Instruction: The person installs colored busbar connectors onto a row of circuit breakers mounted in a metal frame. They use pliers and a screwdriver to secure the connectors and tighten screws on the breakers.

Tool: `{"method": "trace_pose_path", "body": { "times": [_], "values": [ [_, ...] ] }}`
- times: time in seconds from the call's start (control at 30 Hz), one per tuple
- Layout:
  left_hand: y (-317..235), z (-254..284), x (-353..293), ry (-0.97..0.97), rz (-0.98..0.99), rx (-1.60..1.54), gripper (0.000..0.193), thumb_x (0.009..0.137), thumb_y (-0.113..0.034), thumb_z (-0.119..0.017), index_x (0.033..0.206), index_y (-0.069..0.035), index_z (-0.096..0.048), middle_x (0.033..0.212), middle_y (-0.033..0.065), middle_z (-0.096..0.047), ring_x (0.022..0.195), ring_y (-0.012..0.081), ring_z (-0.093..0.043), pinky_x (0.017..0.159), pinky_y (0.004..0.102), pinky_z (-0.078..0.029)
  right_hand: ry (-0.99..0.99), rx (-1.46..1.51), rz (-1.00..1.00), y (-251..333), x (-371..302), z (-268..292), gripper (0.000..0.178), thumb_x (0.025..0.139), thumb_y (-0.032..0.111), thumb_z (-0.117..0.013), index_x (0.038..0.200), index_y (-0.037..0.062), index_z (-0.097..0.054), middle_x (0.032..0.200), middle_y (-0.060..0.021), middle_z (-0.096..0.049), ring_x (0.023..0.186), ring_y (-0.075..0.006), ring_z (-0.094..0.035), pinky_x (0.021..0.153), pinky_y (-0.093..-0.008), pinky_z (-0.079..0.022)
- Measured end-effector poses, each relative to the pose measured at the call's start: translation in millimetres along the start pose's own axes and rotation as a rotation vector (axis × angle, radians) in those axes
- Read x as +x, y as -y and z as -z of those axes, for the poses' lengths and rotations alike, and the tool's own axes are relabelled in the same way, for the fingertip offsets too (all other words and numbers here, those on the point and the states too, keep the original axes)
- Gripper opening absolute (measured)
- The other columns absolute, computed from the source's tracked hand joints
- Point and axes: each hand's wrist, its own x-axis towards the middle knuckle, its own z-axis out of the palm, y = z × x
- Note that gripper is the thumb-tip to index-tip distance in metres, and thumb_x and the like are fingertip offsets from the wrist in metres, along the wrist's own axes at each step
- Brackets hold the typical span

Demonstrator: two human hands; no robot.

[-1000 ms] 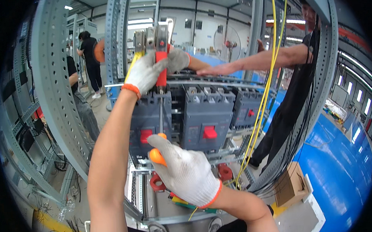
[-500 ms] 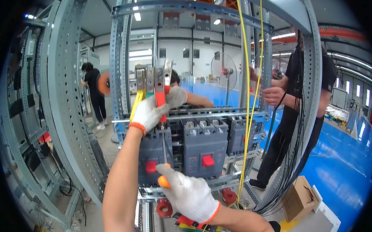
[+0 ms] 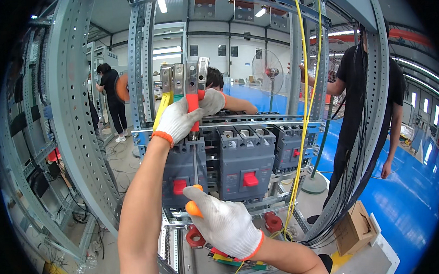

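Note:
My left hand (image 3: 174,123), in a white knit glove with an orange cuff, is closed around a red-sleeved busbar (image 3: 193,100) standing above the left grey circuit breaker (image 3: 171,161). Yellow-sleeved and green-sleeved busbars (image 3: 164,104) rise beside it. In my gloved right hand (image 3: 226,227), below, is an orange-handled screwdriver (image 3: 195,162). Its shaft points up along that breaker's front to the terminal under the red busbar; the tip is hard to make out. Opposite me, a co-worker's gloved hand (image 3: 212,102) is at the same busbars.
A middle breaker (image 3: 247,160) and a smaller one (image 3: 288,148) sit to the right on the steel frame. Yellow wires (image 3: 304,113) hang in front. Black cables run down the right post (image 3: 375,105), near a standing person (image 3: 355,97). A cardboard box (image 3: 353,229) stands lower right.
My view has shifted slightly. Both my hands keep their grips on the busbar and the screwdriver. The person at right has lowered one arm.

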Motion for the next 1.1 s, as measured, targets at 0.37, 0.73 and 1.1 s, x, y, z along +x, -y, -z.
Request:
{"method": "trace_pose_path", "body": {
  "times": [0.37,0.73,1.1],
  "values": [
    [14.5,-1.4,5.1,-0.032,-0.023,-0.035,0.041,0.092,-0.027,-0.068,0.123,-0.001,-0.066,0.103,0.0164,-0.073,0.092,0.0255,-0.071,0.083,0.0352,-0.055,0.021,-0.007,-0.008,-0.6,0.6,1.7,0.053,0.086,0.011,-0.073,0.135,0.0087,-0.053,0.105,-0.0167,-0.074,0.075,-0.0311,-0.074,0.057,-0.0373,-0.059],
    [26.7,9.9,9.1,-0.598,0.064,-0.132,0.037,0.102,-0.035,-0.053,0.111,-0.001,-0.067,0.098,0.0183,-0.074,0.095,0.0352,-0.07,0.086,0.0431,-0.053,0.005,0.075,0.041,1.5,2.5,4.8,0.043,0.09,0.009,-0.07,0.13,0.0053,-0.056,0.11,-0.0183,-0.073,0.081,-0.0334,-0.074,0.063,-0.0376,-0.06],
    [10.4,-1.0,8.2,-0.384,0.354,0.673,0.056,0.089,-0.042,-0.072,0.122,0.002,-0.063,0.121,0.0318,-0.062,0.104,0.0471,-0.065,0.092,0.0514,-0.053,-0.024,0.01,0.078,0.0,2.9,4.6,0.048,0.091,0.014,-0.069,0.136,0.0088,-0.051,0.098,-0.0153,-0.074,0.071,-0.0312,-0.074,0.057,-0.039,-0.058]
  ]
}}
